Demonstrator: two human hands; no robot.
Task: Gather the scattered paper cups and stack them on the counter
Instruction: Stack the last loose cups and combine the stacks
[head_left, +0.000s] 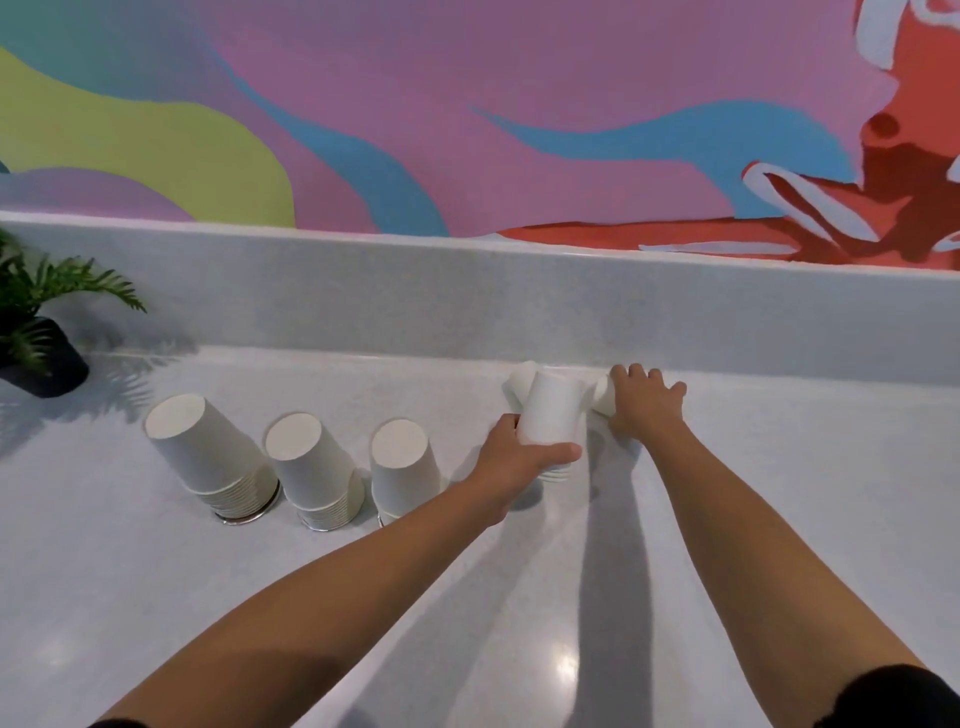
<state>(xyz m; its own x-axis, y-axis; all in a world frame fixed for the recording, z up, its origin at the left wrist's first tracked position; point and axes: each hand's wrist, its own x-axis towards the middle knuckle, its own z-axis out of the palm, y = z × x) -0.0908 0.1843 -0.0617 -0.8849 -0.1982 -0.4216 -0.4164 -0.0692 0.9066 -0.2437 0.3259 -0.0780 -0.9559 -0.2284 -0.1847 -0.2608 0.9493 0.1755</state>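
Left hand (513, 458) gripping cup stack (550, 410) (white), right hand (647, 408) touching cup (602, 396)

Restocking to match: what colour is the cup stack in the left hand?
The cup stack is plain white; head view.

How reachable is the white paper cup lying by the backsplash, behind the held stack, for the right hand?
Probably not directly: the right hand rests on a second white paper cup, and the stack of white paper cups gripped by the left hand sits between it and the cup by the backsplash.
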